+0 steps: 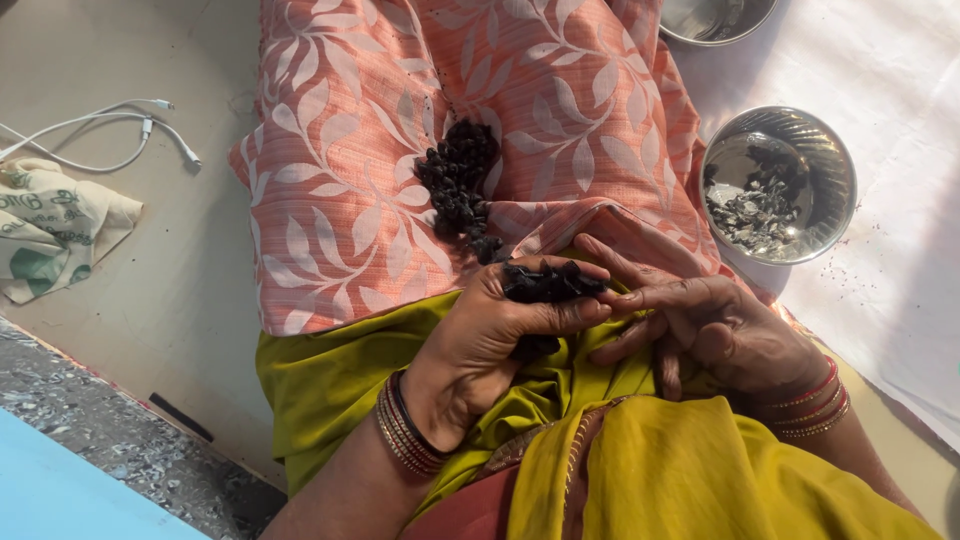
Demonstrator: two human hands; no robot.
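My left hand [490, 335] is cupped around a clump of small black dried pods [548, 284] over my lap. My right hand [700, 325] sits just to its right, fingertips touching the clump at the left hand's fingers. A larger heap of the same black pods [458, 185] lies in a fold of the pink leaf-patterned cloth [350, 180] spread over my knees. Bangles circle both wrists. Yellow-green fabric [690, 470] covers my lap below the hands.
A steel bowl [835, 165] with dark and pale bits stands to the right on a white sheet [900, 90]. Another steel bowl [715, 18] is at the top edge. A white cable [95, 125] and a printed cloth bag [50, 225] lie at left.
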